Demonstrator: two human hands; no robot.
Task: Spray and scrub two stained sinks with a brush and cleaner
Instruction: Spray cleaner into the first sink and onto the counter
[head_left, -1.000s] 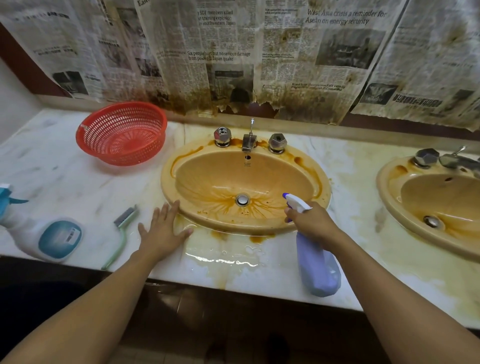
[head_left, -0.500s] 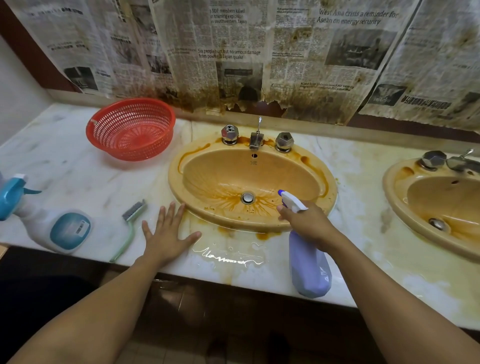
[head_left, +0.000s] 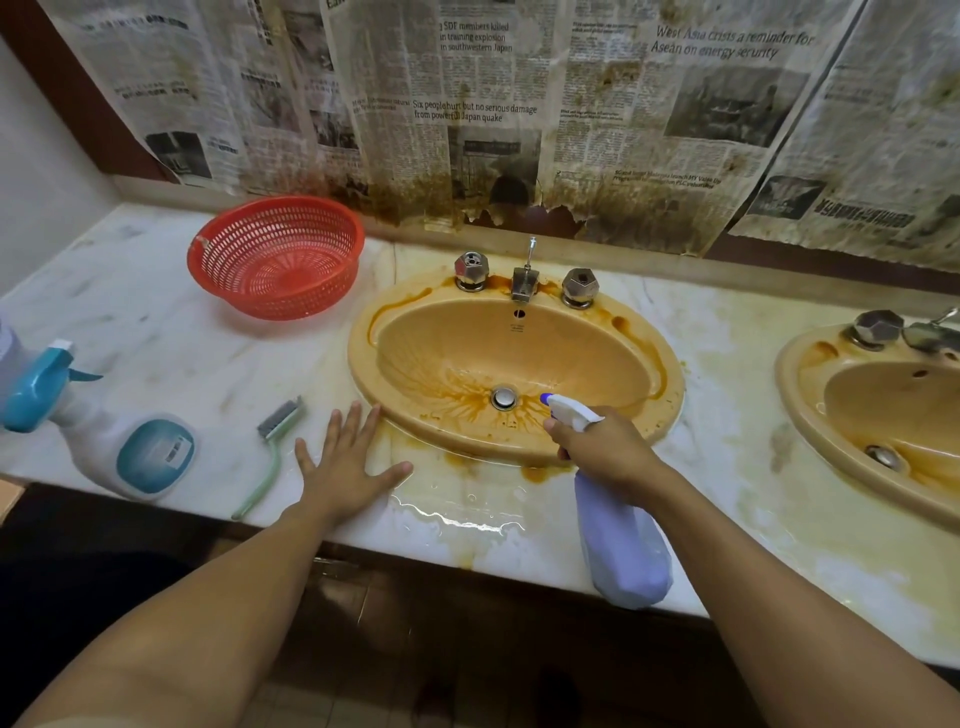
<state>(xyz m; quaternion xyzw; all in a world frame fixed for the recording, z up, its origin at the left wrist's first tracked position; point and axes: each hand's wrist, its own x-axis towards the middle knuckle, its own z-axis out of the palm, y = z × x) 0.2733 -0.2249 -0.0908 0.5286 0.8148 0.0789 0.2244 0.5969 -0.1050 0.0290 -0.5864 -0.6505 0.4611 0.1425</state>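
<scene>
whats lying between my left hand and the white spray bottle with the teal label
The green-handled brush lies on the marble counter between the left hand and the white spray bottle, touching neither, as the head view shows.

Stained sink (head_left: 519, 358), brush (head_left: 268, 465) L, sprayer (head_left: 623, 551) R

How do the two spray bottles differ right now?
The purple bottle is held in the right hand, nozzle pointing into the sink ahead; the white bottle sits untouched on the counter, far left. The purple bottle's trigger head is white; the white bottle's is teal. Both are trigger sprayers.
</scene>
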